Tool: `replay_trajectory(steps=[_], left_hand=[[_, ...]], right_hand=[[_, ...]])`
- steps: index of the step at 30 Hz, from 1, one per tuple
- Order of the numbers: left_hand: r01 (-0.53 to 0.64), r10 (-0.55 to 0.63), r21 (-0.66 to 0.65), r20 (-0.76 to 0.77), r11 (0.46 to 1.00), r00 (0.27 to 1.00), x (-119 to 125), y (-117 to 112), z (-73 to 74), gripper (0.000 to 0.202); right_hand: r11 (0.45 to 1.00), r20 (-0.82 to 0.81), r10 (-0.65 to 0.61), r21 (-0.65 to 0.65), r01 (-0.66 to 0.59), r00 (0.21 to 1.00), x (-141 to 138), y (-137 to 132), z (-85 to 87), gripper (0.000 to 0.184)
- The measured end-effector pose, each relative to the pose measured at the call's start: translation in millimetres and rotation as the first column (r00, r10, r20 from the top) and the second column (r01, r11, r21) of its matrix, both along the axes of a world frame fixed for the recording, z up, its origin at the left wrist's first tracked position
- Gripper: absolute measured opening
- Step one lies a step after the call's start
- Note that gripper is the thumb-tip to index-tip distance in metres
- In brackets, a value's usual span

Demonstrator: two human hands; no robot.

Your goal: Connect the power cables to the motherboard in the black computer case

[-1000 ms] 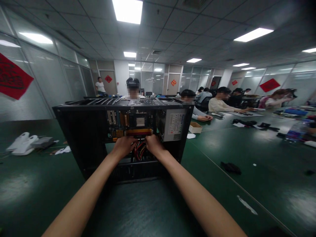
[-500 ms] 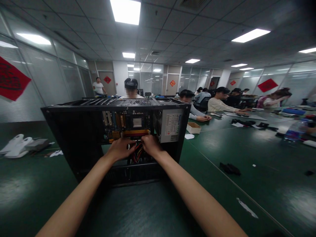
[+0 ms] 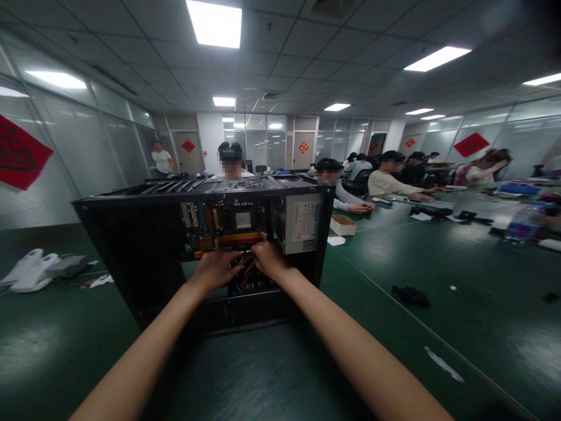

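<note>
A black computer case (image 3: pixel 236 311) stands in front of me with its side open. Inside sit a motherboard (image 3: pixel 243 219) with a red-and-yellow slot along its lower edge and, at right, a silver power supply (image 3: pixel 302 225). Below the board, a bundle of thin red, yellow and black cables (image 3: pixel 248 278) hangs between my hands. My left hand (image 3: pixel 215 270) reaches in from the left, fingers bent, thumb and forefinger close together by the cables; what they pinch is too dark to name. My right hand (image 3: pixel 269 260) is closed at the cables' upper end, fingertips partly hidden.
On the green table (image 3: pixel 377 327) lie white plastic bags (image 3: pixel 33 272) at left, and a small open box (image 3: pixel 343 225), a black cloth-like item (image 3: pixel 411 295) and a paper strip (image 3: pixel 443 363) at right. A water bottle (image 3: pixel 523 222) stands far right. Several people sit around.
My view has shifted slightly. Both hands stay at the cables, and the left fingers have moved a little. In the background, a standing person has moved left.
</note>
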State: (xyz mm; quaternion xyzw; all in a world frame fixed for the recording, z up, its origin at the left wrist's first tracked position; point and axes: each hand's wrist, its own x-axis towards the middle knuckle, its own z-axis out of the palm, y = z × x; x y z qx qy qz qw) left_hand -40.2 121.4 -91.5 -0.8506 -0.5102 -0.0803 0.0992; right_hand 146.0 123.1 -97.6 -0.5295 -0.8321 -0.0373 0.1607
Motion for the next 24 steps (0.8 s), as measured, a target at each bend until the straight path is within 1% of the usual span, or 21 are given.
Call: replay_trajectory(steps=[4,7,9,11,16,24], left_hand=[[-0.023,0.023,0.018,-0.001,1.0,1.0,0.2,-0.5,-1.8,0.04],[-0.03,0.032,-0.02,0.081,0.999,0.996,-1.8,-0.1,-0.8,0.044],[-0.07,0.072,-0.023,0.15,0.997,0.986,-3.4,0.7,0.1,0.044],[-0.116,0.115,-0.004,0.18,0.993,0.977,-4.3,2.0,0.3,0.04],[-0.112,0.11,0.004,0.15,0.994,0.982,-2.7,7.1,-0.9,0.032],[-0.134,0.132,0.007,0.133,0.991,0.982,-1.9,5.9,3.4,0.031]], right_hand=[[1.0,-0.028,-0.024,0.01,0.024,0.999,0.4,-0.3,-2.6,0.028],[0.999,-0.039,-0.039,0.015,0.04,0.998,-0.5,0.6,-3.6,0.028],[0.999,-0.039,-0.041,0.02,0.041,0.998,-1.0,1.5,-3.6,0.027],[0.999,-0.038,-0.037,0.028,0.038,0.999,-1.0,2.2,-3.4,0.026],[0.999,-0.033,-0.024,0.041,0.025,0.999,-0.5,3.3,-3.9,0.025],[0.999,-0.034,-0.023,0.04,0.024,0.999,-1.0,1.4,-2.5,0.027]])
